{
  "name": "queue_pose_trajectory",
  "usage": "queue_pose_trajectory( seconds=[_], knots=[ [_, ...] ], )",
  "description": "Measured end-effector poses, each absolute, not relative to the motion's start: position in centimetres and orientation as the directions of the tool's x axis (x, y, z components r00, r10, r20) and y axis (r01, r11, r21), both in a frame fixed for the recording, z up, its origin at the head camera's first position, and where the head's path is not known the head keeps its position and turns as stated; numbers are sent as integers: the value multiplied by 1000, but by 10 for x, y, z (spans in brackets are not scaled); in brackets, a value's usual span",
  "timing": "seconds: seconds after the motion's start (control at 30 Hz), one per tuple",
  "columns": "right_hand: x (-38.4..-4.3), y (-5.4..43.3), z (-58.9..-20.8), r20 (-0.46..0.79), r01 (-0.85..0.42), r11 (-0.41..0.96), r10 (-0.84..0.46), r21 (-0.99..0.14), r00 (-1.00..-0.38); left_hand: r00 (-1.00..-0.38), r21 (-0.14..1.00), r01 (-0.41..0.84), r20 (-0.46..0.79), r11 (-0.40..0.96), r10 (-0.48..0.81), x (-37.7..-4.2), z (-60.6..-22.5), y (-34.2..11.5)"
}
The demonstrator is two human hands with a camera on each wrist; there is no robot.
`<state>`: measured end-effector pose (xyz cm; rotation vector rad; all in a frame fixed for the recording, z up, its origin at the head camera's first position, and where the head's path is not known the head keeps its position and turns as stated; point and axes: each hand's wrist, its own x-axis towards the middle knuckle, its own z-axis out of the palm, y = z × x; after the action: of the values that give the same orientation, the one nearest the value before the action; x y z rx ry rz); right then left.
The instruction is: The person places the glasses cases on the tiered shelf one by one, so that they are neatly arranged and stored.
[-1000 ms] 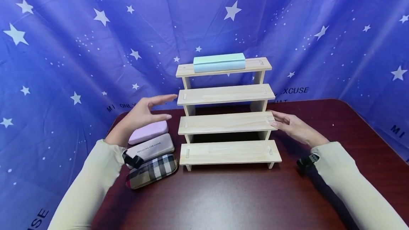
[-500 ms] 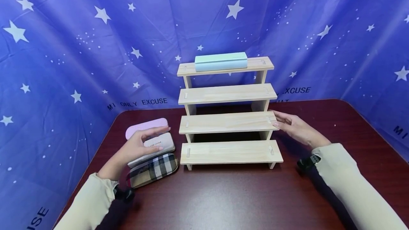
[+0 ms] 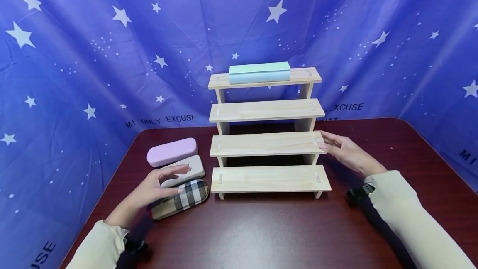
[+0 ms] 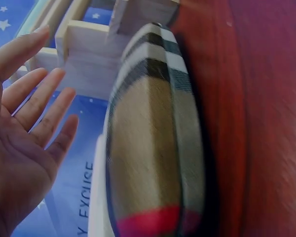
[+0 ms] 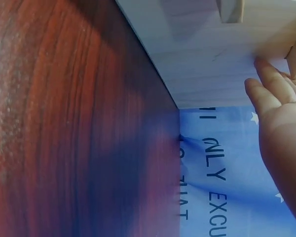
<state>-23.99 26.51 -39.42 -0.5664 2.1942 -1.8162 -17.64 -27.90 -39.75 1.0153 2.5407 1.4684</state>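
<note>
My left hand (image 3: 151, 188) hovers over the plaid glasses case (image 3: 186, 200), fingers spread and holding nothing. In the left wrist view, the case (image 4: 148, 143) lies beside the open palm, apart from the fingers. Behind it on the table lie a whitish glasses case (image 3: 194, 169), partly covered by my hand, and a lilac glasses case (image 3: 172, 152). My right hand (image 3: 347, 150) touches the right end of a four-step wooden display stand (image 3: 267, 143) at its second step from the bottom. Fairly straight fingers (image 5: 266, 96) rest against its side panel in the right wrist view.
A mint-green case (image 3: 259, 74) sits on the stand's top step. The stand and cases are on a dark reddish-brown table (image 3: 269, 227). A blue curtain (image 3: 168, 24) with white stars hangs behind and at both sides.
My left hand has come down and toward me, from beside the stand's left end to above the plaid case, uncovering the lilac case. The right hand stays at the stand.
</note>
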Motion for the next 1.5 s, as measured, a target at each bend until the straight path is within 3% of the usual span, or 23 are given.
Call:
queue_pose_trajectory(
  seconds=[0.5,0.7,1.03,1.3,1.5],
  knots=[
    [-242,264,-397,114,-140,22,-460,-990,-881,-850,828,427,230,365,474,-168,-426,-301],
    [-242,264,-398,113,-128,0,-463,-992,-879,-837,815,462,269,350,477,-165,-431,-302],
    [-242,265,-398,78,-108,44,-443,-993,-893,-806,832,453,228,322,545,-160,-437,-301],
    [-242,265,-397,56,-97,71,-437,-993,-898,-767,728,539,216,424,604,-164,-439,-303],
    [-243,264,-397,79,-107,39,-441,-993,-894,-731,696,582,221,420,646,-165,-438,-306]
  ],
)
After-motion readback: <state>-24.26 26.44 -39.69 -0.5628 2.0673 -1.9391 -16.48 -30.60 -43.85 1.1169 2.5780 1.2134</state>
